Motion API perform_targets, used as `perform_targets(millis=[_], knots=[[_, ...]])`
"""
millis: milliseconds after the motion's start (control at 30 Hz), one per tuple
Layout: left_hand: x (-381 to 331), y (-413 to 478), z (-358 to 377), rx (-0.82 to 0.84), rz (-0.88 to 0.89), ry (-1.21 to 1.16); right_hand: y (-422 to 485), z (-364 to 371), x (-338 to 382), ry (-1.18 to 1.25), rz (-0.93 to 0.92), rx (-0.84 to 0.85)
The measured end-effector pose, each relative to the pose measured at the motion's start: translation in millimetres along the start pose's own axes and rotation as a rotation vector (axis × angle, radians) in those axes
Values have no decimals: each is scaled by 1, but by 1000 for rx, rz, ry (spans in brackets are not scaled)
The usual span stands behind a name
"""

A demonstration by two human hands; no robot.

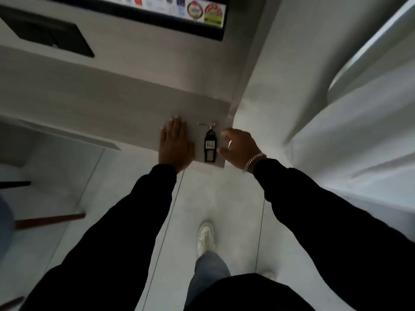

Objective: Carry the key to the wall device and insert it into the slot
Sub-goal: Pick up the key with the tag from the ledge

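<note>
A small metal key [204, 124] on a ring lies on the grey desk top [112, 104] near its right corner, joined to a black plastic tag [210, 144] with a white label. My left hand [174, 144] rests flat on the desk just left of the tag, fingers together and holding nothing. My right hand [239, 147] hovers just right of the tag with fingers spread and curled, not touching it. No wall device with a slot shows in this view.
A dark recessed panel [49, 34] sits at the desk's back left. A black-framed board with coloured stickers [179, 10] hangs above. White curtain folds [350, 108] fill the right side. Below are pale floor tiles, my white shoe [205, 237], and chair legs [49, 219] at left.
</note>
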State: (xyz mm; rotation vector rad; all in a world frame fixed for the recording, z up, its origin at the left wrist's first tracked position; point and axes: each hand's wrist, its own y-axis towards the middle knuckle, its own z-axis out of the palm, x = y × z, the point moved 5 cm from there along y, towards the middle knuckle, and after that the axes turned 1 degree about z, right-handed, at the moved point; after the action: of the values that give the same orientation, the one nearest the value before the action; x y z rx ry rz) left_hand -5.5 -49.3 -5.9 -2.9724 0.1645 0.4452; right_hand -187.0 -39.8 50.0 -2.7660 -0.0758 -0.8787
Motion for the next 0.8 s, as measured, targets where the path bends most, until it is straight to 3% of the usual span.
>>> perform_targets(millis=[133, 467, 533, 633, 800], knots=[[2, 14, 0, -44, -5, 59, 21, 14, 10, -29, 114, -89], [3, 15, 5, -61, 17, 83, 37, 22, -10, 73, 314, -87], [2, 15, 4, -54, 15, 86, 34, 19, -22, 227, 400, -58], [-3, 13, 6, -28, 57, 92, 18, 12, -31, 666, 509, -38], [-28, 7, 12, 17, 159, 91, -20, -15, -31, 1018, 489, -2]])
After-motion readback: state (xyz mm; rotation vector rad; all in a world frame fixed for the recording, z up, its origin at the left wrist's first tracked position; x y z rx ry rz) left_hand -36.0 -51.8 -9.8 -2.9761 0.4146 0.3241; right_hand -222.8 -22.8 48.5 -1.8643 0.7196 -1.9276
